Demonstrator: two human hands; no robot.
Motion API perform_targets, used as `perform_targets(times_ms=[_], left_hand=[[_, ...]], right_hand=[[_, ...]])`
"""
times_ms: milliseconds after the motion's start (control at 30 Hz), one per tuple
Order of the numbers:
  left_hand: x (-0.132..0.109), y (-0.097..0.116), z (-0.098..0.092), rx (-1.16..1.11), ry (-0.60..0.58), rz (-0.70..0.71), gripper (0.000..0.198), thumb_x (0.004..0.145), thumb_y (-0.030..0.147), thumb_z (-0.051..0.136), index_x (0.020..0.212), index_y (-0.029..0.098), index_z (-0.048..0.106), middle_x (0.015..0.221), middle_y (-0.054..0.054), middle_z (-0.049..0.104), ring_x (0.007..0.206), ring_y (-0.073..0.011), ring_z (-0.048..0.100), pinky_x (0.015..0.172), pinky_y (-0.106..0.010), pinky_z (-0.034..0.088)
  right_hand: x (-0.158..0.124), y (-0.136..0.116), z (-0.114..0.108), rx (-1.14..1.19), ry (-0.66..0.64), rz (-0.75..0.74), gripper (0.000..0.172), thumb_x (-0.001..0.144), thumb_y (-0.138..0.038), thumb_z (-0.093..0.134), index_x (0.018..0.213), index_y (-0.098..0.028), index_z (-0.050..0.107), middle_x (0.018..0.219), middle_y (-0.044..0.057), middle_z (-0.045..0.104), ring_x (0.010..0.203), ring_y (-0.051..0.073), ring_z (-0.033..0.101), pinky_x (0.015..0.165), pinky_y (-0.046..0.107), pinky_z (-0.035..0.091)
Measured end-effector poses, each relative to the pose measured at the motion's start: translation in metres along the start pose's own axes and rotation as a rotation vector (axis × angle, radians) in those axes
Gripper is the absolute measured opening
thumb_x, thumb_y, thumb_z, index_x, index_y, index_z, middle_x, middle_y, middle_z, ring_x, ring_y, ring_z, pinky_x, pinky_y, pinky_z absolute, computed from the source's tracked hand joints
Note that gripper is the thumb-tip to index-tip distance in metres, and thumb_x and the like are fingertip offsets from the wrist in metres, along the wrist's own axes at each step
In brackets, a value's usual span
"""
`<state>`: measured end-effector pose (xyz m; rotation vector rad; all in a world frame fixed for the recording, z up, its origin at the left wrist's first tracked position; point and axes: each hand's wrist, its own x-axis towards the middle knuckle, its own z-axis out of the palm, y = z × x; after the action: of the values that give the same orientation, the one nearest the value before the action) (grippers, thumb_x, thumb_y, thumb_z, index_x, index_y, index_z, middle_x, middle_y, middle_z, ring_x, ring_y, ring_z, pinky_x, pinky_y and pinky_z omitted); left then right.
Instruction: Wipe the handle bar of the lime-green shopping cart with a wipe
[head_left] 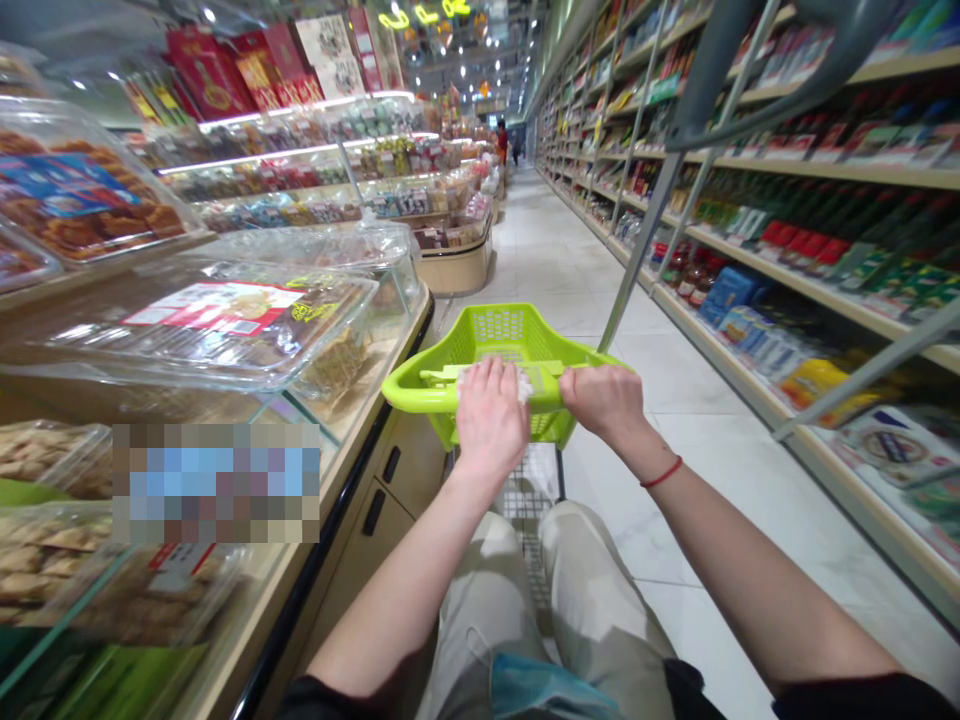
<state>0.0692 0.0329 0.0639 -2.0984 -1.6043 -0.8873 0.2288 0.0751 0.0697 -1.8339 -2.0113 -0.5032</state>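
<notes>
Ahead of me is a lime-green shopping cart [510,325] with a perforated basket and a thick handle bar [420,400]. My left hand [491,410] lies over the middle of that handle, fingers pressed together on a crumpled white tissue [527,384] that shows at its edges. Most of the tissue is hidden beneath the palm. To the right, my right hand [604,398] is wrapped around the handle, with a red string bracelet [661,472] on its wrist. Inside the basket, nothing can be made out clearly behind the handle and hands.
On the left, a display counter [356,470] holds clear boxes of baked snacks [247,320]. Tall shelves [810,165] of bottles and packets line the right side. Between them runs a pale tiled aisle [547,250], with people [502,142] far down it. A grey metal frame [645,240] rises at the right.
</notes>
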Motion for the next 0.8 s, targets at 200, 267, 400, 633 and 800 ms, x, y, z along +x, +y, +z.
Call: perform_targets(times_ms=[200, 267, 400, 633, 800], left_hand=[[-0.003, 0.028, 0.028, -0.088, 0.063, 0.181, 0.047, 0.088, 0.016, 0.050, 0.135, 0.011, 0.053, 0.140, -0.016, 0.058, 0.138, -0.0270, 0.048, 0.118, -0.048, 0.037], [-0.004, 0.022, 0.031, -0.087, 0.079, 0.211, 0.048, 0.087, 0.015, 0.050, 0.135, 0.010, 0.054, 0.140, -0.016, 0.059, 0.138, -0.0265, 0.048, 0.119, -0.047, 0.036], [-0.011, -0.002, 0.023, -0.046, 0.106, 0.245, 0.051, 0.087, 0.014, 0.049, 0.137, 0.010, 0.052, 0.142, -0.016, 0.057, 0.140, -0.0265, 0.046, 0.119, -0.047, 0.036], [-0.025, -0.048, 0.002, 0.017, 0.134, 0.121, 0.054, 0.085, 0.021, 0.053, 0.138, 0.011, 0.051, 0.144, -0.017, 0.055, 0.140, -0.0286, 0.044, 0.120, -0.050, 0.032], [-0.025, -0.044, 0.001, 0.026, 0.166, -0.018, 0.053, 0.085, 0.020, 0.051, 0.136, 0.008, 0.051, 0.143, -0.020, 0.054, 0.141, -0.0307, 0.043, 0.120, -0.054, 0.031]], right_hand=[[0.001, 0.003, -0.002, 0.003, -0.006, -0.065, 0.048, 0.095, -0.026, 0.038, 0.072, -0.010, 0.077, 0.068, 0.017, 0.074, 0.062, 0.020, 0.066, 0.062, 0.029, 0.038], [0.000, 0.002, -0.003, 0.000, -0.007, -0.054, 0.046, 0.093, -0.026, 0.040, 0.071, -0.010, 0.077, 0.069, 0.017, 0.074, 0.062, 0.020, 0.066, 0.062, 0.029, 0.038], [0.000, 0.001, -0.002, 0.005, 0.022, -0.036, 0.044, 0.091, -0.027, 0.041, 0.072, -0.009, 0.077, 0.071, 0.018, 0.074, 0.062, 0.021, 0.065, 0.061, 0.030, 0.038], [0.000, 0.002, 0.001, 0.016, -0.005, -0.013, 0.047, 0.092, -0.030, 0.040, 0.073, -0.009, 0.078, 0.070, 0.018, 0.073, 0.064, 0.023, 0.065, 0.061, 0.030, 0.037], [0.001, -0.001, -0.002, 0.009, -0.022, 0.017, 0.046, 0.091, -0.029, 0.041, 0.076, -0.008, 0.079, 0.072, 0.018, 0.074, 0.065, 0.023, 0.066, 0.062, 0.030, 0.038]])
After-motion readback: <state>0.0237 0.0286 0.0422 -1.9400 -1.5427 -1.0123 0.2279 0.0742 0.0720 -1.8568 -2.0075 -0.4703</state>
